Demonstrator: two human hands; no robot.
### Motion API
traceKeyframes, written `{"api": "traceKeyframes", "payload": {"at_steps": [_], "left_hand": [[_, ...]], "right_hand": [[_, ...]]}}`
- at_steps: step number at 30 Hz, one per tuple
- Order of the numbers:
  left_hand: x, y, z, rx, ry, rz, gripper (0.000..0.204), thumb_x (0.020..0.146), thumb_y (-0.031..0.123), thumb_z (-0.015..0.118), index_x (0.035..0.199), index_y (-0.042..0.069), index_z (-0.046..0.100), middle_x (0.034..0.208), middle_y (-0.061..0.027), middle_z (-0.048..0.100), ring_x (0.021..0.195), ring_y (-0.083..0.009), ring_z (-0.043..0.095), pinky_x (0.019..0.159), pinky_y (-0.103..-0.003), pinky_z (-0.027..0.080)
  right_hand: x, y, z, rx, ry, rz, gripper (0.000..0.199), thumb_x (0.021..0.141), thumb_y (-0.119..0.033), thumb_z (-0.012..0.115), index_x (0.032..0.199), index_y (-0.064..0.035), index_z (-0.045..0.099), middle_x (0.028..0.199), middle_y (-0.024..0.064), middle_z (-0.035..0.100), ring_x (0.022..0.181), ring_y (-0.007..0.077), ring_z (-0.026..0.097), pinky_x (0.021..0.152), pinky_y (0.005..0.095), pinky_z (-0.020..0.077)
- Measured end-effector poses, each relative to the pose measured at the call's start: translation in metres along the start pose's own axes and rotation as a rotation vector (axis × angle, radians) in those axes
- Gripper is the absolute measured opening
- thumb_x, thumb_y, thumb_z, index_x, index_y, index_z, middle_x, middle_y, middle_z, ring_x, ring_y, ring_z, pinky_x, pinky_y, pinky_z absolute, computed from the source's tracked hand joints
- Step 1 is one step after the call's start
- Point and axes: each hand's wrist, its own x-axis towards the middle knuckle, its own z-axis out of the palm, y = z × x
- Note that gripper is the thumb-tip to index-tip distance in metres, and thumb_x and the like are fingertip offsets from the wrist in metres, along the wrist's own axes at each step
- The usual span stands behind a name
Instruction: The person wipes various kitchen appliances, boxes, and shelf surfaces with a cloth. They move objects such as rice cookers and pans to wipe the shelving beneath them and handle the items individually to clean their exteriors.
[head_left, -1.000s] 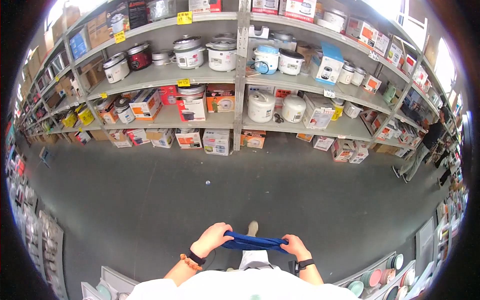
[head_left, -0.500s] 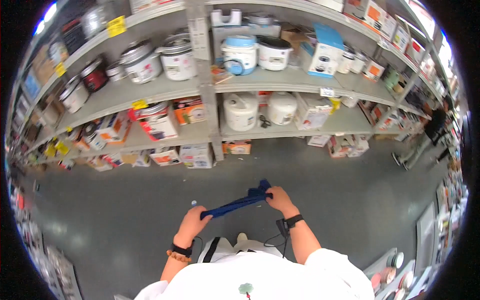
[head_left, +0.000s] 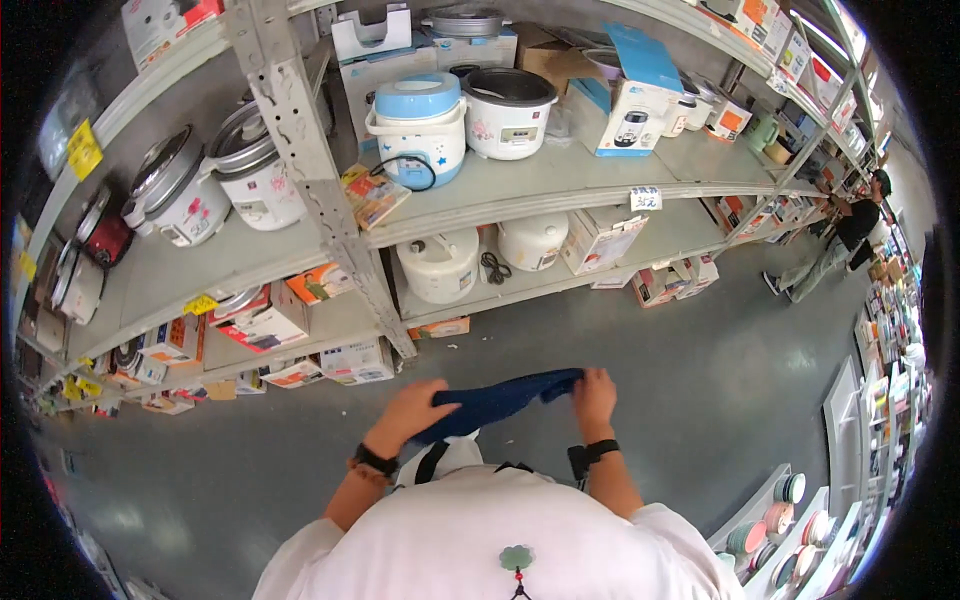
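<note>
A dark blue cloth [head_left: 505, 398] stretches between my two hands in front of my body, above the floor. My left hand [head_left: 408, 412] has its end of the cloth, with the thumb and fingers lying over it and part of the cloth hanging below. The opposite corner is pinched in my right hand [head_left: 595, 398], its fingers closed. Between them the upper edge sags a little near the right hand. Dark bands circle both wrists, and a small black device hangs by the right wrist.
Metal shelves [head_left: 480, 212] stand ahead, holding a blue-and-white rice cooker [head_left: 415, 135], a white rice cooker [head_left: 507, 120], other cookers and boxes. An upright post [head_left: 300, 150] rises at left. Another person [head_left: 850, 230] is far right. Rolls on a rack [head_left: 745, 537] stand at lower right.
The cloth has gone from a twisted strip to a wider spread piece. Both hands have shifted rightward in the picture, and the view has turned and come closer to the shelves.
</note>
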Motion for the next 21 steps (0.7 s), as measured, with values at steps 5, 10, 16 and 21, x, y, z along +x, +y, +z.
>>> {"api": "traceKeyframes", "payload": {"at_steps": [5, 10, 16, 21], "left_hand": [[0.104, 0.067, 0.003, -0.234, -0.312, 0.493, 0.033, 0.088, 0.031, 0.066, 0.102, 0.003, 0.057, 0.096, -0.017, 0.062, 0.089, -0.0372, 0.059, 0.077, -0.043, 0.048], [0.193, 0.109, -0.043, -0.298, -0.23, 0.533, 0.028, 0.089, 0.025, 0.065, 0.102, 0.003, 0.055, 0.096, -0.0165, 0.059, 0.09, -0.0366, 0.059, 0.077, -0.042, 0.047], [0.268, 0.045, -0.049, -0.212, 0.201, 0.337, 0.028, 0.092, 0.022, 0.063, 0.108, 0.002, 0.052, 0.101, -0.0171, 0.057, 0.09, -0.0361, 0.058, 0.077, -0.041, 0.048], [0.267, -0.027, -0.036, -0.206, 0.388, -0.022, 0.022, 0.092, 0.017, 0.06, 0.105, 0.001, 0.053, 0.095, -0.022, 0.058, 0.085, -0.0418, 0.058, 0.074, -0.045, 0.047]], "right_hand": [[0.089, 0.047, 0.013, 0.915, 0.476, 0.665, 0.025, 0.094, -0.02, 0.051, 0.116, -0.007, 0.052, 0.105, 0.0121, 0.062, 0.089, 0.0346, 0.059, 0.08, 0.0436, 0.0488], [0.232, 0.078, -0.015, 1.648, 0.763, 0.33, 0.033, 0.101, -0.026, 0.042, 0.124, -0.0037, 0.049, 0.121, 0.0096, 0.055, 0.107, 0.0242, 0.053, 0.096, 0.0405, 0.0435], [0.445, -0.003, -0.024, 0.63, 0.853, -0.101, 0.065, 0.097, -0.043, 0.044, 0.146, -0.0027, 0.031, 0.152, 0.0138, 0.033, 0.14, 0.0326, 0.028, 0.115, 0.0489, 0.0187], [0.478, -0.097, 0.046, -0.119, -0.04, -0.125, 0.075, 0.096, -0.05, 0.035, 0.148, 0.0031, 0.026, 0.156, 0.0204, 0.021, 0.145, 0.0358, 0.016, 0.116, 0.0511, 0.0103]]}}
